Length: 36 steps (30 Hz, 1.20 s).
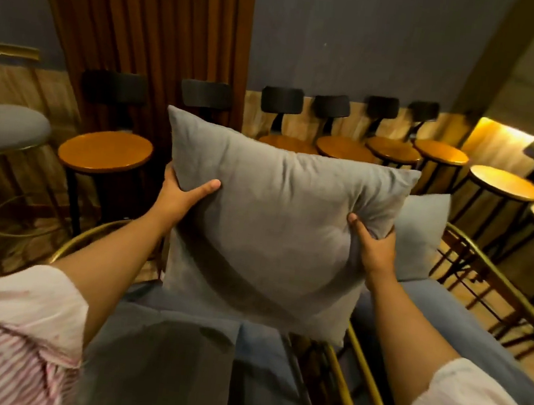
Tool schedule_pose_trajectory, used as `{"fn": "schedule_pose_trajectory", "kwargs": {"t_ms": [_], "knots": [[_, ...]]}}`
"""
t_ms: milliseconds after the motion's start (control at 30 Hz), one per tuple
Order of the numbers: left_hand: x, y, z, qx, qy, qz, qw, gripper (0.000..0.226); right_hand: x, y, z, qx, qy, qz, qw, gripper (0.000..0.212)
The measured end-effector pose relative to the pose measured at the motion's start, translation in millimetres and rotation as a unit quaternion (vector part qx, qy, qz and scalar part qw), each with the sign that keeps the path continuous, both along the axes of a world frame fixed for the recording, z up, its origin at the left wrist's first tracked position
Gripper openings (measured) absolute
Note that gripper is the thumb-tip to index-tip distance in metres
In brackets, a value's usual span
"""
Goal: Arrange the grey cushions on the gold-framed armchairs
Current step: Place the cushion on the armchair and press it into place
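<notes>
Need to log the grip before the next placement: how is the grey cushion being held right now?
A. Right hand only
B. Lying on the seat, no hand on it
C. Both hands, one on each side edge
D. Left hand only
C: the left hand grips the cushion's left edge and the right hand pinches its right edge, holding it upright above the armchair seat.

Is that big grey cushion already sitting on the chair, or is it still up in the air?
Up in the air. The grey cushion is gripped at its sides by the left hand and right hand, above the armchair seat.
</notes>
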State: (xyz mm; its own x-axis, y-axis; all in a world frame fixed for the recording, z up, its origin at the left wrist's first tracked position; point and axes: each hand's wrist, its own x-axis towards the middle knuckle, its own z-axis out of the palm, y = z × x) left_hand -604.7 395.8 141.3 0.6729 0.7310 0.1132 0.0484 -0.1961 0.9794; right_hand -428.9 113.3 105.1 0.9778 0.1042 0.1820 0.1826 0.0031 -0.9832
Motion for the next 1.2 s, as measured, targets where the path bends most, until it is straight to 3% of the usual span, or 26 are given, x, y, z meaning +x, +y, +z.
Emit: {"fn": "schedule_pose_trajectory", "kwargs": {"t_ms": [167, 367, 433, 567, 800, 933, 1000, 1067, 1133, 1200], "knots": [[44.2, -70.8, -4.0, 0.003, 0.011, -0.079, 0.997, 0.100, 21.2, -82.9, -4.7, 0.011, 0.006, -0.099, 0.995, 0.072], [138.9, -179.1, -24.3, 0.019, 0.029, -0.104, 0.994, 0.103, 91.7, -198.2, -10.9, -0.033, 0.026, -0.148, 0.988, 0.087], [174.2, -218.4, -35.6, 0.004, 0.032, -0.104, 0.994, 0.101, 121.8, -236.9, -12.8, -0.057, 0.045, -0.157, 0.985, 0.096], [248.8, -293.8, -62.1, -0.038, 0.054, -0.111, 0.992, 0.100, 191.5, -314.0, -24.5, -0.094, 0.085, -0.168, 0.978, 0.092], [357.2, -364.1, -109.1, -0.101, 0.088, -0.117, 0.984, 0.097, 297.8, -387.4, -56.0, -0.158, 0.155, -0.149, 0.964, 0.107], [417.3, -387.1, -131.6, -0.073, 0.144, -0.115, 0.980, 0.109, 355.4, -397.5, -88.4, -0.225, 0.184, -0.159, 0.944, 0.089], [438.2, -406.1, -154.2, -0.001, 0.234, -0.150, 0.961, 0.106, 367.4, -392.8, -118.7, -0.340, 0.197, -0.099, 0.914, 0.082], [442.6, -430.8, -184.5, 0.120, 0.350, -0.232, 0.900, 0.100, 358.6, -382.6, -157.5, -0.446, 0.202, -0.002, 0.872, 0.081], [440.0, -448.7, -212.2, 0.208, 0.400, -0.268, 0.852, 0.094, 340.2, -374.6, -189.7, -0.485, 0.206, 0.031, 0.849, 0.077], [442.3, -456.4, -233.4, 0.235, 0.409, -0.264, 0.841, 0.093, 331.9, -372.9, -213.5, -0.503, 0.195, 0.007, 0.842, 0.074]]}}
